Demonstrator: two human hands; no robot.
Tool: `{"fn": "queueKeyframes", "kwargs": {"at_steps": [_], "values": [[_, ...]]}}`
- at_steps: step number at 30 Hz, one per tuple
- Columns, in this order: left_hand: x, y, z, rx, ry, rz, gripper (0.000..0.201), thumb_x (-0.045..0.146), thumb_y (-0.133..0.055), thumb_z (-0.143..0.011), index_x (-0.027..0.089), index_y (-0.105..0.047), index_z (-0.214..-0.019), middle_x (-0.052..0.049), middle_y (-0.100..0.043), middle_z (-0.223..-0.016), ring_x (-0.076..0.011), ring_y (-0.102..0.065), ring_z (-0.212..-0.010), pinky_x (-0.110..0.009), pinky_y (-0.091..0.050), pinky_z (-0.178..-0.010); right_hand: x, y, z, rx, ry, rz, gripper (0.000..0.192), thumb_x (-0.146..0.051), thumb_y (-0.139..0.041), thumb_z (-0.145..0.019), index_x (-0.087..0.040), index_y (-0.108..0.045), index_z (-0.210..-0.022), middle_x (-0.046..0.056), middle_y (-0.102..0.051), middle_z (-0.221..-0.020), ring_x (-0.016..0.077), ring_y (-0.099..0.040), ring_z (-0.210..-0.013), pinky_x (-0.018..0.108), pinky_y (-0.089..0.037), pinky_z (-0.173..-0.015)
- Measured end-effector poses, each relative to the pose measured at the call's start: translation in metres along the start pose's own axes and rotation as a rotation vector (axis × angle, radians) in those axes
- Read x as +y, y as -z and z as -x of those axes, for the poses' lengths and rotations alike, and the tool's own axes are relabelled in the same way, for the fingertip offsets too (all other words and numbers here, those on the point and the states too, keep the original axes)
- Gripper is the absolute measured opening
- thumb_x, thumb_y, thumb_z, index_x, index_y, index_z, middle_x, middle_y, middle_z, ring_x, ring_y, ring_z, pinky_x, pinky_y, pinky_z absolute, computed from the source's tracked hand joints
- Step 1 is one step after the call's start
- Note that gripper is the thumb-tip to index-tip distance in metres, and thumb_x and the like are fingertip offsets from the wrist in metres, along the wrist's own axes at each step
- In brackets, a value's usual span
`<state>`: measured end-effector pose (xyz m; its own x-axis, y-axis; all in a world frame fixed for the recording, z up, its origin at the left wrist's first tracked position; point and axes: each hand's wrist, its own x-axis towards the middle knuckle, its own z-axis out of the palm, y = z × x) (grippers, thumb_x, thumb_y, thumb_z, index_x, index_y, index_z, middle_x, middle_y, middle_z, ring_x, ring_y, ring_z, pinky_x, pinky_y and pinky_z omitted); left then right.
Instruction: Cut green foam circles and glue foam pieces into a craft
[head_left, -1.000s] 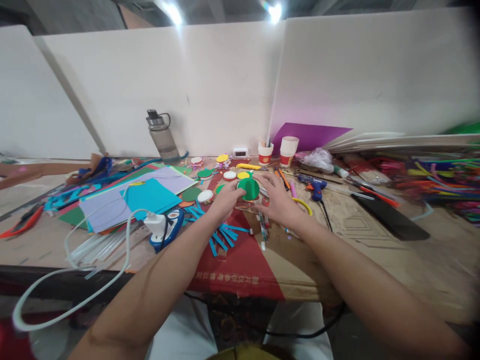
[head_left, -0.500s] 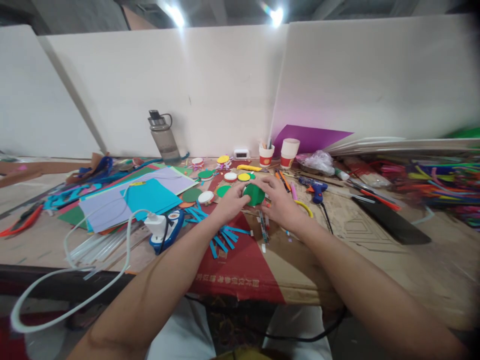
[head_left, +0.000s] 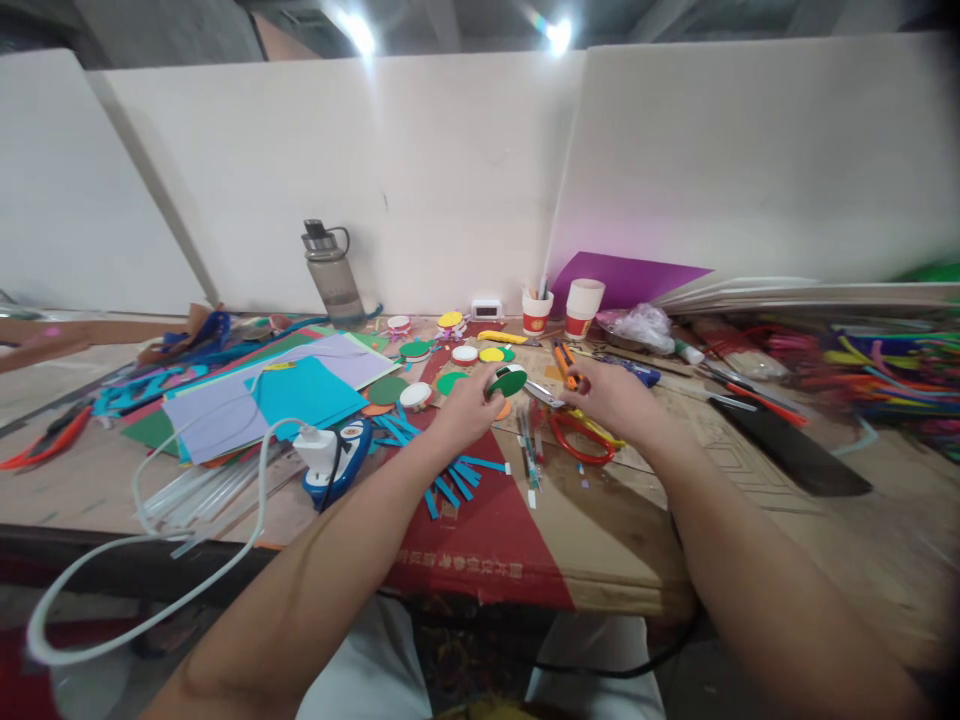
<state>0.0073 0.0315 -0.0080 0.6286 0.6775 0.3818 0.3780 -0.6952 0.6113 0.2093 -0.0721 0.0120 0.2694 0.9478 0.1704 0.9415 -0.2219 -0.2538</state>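
My left hand [head_left: 471,408] is closed on the edge of a small round drum-like disc [head_left: 510,380], green on its face with a white rim, held tilted above the cardboard. My right hand [head_left: 611,400] is apart from the disc, its bent fingers at the lower end of an orange and black utility knife [head_left: 562,362]; whether they grip it I cannot tell. Just below that hand lie scissors with silver blades [head_left: 541,394], and red and yellow handle loops [head_left: 583,452]. Blue paper strips [head_left: 454,485] lie near my left forearm. Several similar discs, one white [head_left: 415,395], lie beyond the left hand.
At left are coloured paper sheets [head_left: 307,395], a blue power strip [head_left: 337,470] with a white cable, and clear sticks. Behind stand a water bottle [head_left: 332,280] and two paper cups [head_left: 583,308]. A black phone-like slab [head_left: 795,455] and pipe cleaners [head_left: 885,370] lie right; a glue gun [head_left: 641,374] is partly hidden.
My right hand has let go of the green disc and moved right to the utility knife. The disc has tilted in my left hand, showing its white rim, and the scissors have come into view.
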Motion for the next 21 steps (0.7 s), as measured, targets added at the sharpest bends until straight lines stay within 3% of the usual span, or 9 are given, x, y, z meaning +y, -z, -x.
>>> {"fn": "queueKeyframes", "kwargs": {"at_steps": [4, 7, 10, 13, 21], "values": [[-0.001, 0.000, -0.002, 0.057, 0.024, 0.000, 0.039, 0.012, -0.049, -0.074, 0.014, -0.064, -0.111, 0.001, -0.054, -0.068, -0.0139, -0.048, -0.062, -0.026, -0.039, -0.061, 0.007, 0.006, 0.008, -0.328, -0.031, 0.146, 0.047, -0.039, -0.069, -0.076, -0.021, -0.066, -0.120, 0.011, -0.072, -0.102, 0.0273, -0.067, -0.092, 0.031, -0.046, -0.073], [-0.005, 0.000, -0.006, 0.094, 0.106, 0.196, 0.035, 0.013, -0.052, -0.071, 0.015, -0.063, -0.104, 0.001, -0.054, -0.070, -0.0129, -0.051, -0.064, -0.025, -0.046, -0.063, 0.000, 0.003, 0.012, -0.391, 0.011, 0.214, 0.058, -0.031, -0.071, -0.073, -0.021, -0.060, -0.128, 0.013, -0.071, -0.108, 0.0293, -0.067, -0.095, 0.031, -0.046, -0.072], [-0.008, 0.000, -0.010, 0.085, 0.261, 0.556, 0.037, 0.015, -0.053, -0.069, 0.016, -0.059, -0.106, 0.000, -0.060, -0.082, -0.0122, -0.058, -0.066, -0.025, -0.053, -0.060, -0.008, 0.000, 0.010, -0.343, -0.023, 0.237, 0.057, -0.018, -0.065, -0.074, -0.015, -0.056, -0.131, 0.018, -0.070, -0.109, 0.0308, -0.068, -0.096, 0.032, -0.046, -0.072], [-0.008, 0.001, -0.012, 0.098, 0.355, 0.791, 0.040, 0.016, -0.053, -0.069, 0.015, -0.056, -0.109, -0.003, -0.065, -0.090, -0.0144, -0.065, -0.068, -0.025, -0.054, -0.054, -0.008, -0.006, 0.004, -0.266, -0.071, 0.196, 0.049, -0.018, -0.060, -0.079, -0.013, -0.058, -0.128, 0.019, -0.071, -0.104, 0.0310, -0.068, -0.095, 0.033, -0.047, -0.073], [-0.002, 0.002, -0.009, -0.012, 0.493, 0.952, 0.043, 0.012, -0.058, -0.065, 0.016, -0.058, -0.108, -0.004, -0.069, -0.084, -0.0181, -0.068, -0.067, -0.028, -0.055, -0.055, 0.004, -0.033, -0.013, -0.028, -0.120, 0.137, 0.036, -0.025, -0.052, -0.089, -0.012, -0.060, -0.121, 0.021, -0.062, -0.117, 0.0305, -0.061, -0.108, 0.039, -0.047, -0.088]]}}
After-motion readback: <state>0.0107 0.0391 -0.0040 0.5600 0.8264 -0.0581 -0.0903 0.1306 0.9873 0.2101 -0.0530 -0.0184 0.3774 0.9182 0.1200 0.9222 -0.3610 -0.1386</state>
